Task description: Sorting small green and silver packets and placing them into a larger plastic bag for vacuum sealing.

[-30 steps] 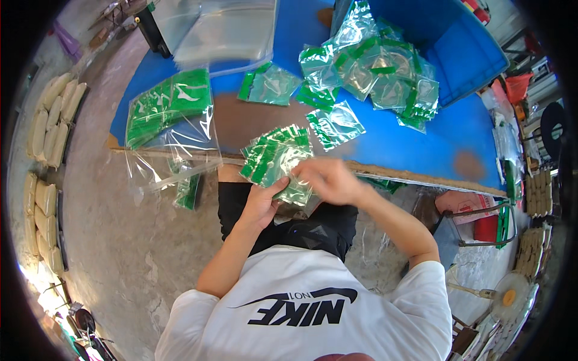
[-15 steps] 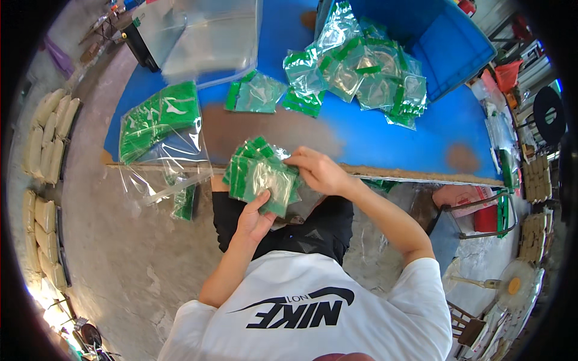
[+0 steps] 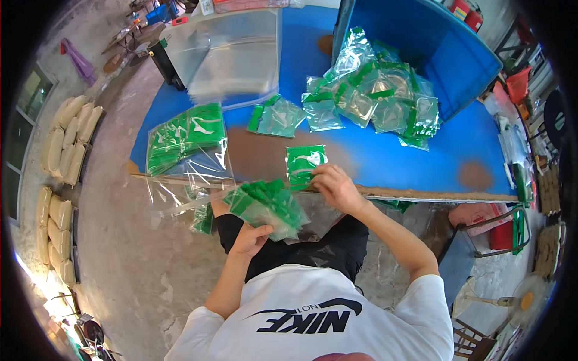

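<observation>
Green-and-clear plastic packets [image 3: 271, 206] fan out ahead of your left hand [image 3: 248, 240], clamped beneath its thumb. Forward-left of your right hand [image 3: 338, 188], at its fingertips, one green packet [image 3: 298, 160] overlaps the tabletop [image 3: 409, 174] edge; whether you're pinching it, I cannot tell. Slackening that thumb could let the slick fan slide floorward.

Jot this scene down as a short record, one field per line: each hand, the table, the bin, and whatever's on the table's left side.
Left hand: holding a fan of green-and-clear packets
Right hand: at the right edge of a single packet; grip unclear
Table: blue, brown patches
Bin: blue, on its side, heap of packets at its mouth
Table's left: clear bag of green packets, overhanging the front edge; clear plastic stack behind
</observation>
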Demonstrator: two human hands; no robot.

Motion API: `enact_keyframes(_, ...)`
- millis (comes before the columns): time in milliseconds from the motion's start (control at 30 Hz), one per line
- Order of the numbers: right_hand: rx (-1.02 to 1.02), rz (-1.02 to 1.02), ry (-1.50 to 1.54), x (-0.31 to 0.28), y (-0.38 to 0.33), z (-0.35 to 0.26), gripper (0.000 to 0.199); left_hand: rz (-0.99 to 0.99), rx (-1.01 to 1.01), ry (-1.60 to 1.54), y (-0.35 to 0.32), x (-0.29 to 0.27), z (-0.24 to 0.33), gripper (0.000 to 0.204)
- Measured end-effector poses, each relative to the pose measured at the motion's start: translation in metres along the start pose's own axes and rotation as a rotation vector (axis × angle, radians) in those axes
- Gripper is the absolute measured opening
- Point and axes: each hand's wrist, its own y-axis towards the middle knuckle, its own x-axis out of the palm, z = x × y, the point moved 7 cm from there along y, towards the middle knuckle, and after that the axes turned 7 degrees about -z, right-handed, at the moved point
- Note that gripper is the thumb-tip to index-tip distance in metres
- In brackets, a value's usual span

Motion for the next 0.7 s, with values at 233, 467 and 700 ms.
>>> enact_keyframes(233,0.600,-0.104,0.896,-0.020,0.063,-0.006,0.016,-0.015,0.097,0.034,-0.001,0.002,0.029,0.067)
enact_keyframes(467,0.779,-0.649,1.250,0.036,0.099,0.010,0.032,0.118,0.192,0.166,-0.003,-0.003,0.037,0.068)
enact_keyframes(700,0.724,-0.854,1.145,0.051,0.122,0.013,0.037,0.147,0.237,0.180,-0.002,-0.005,0.047,0.076)
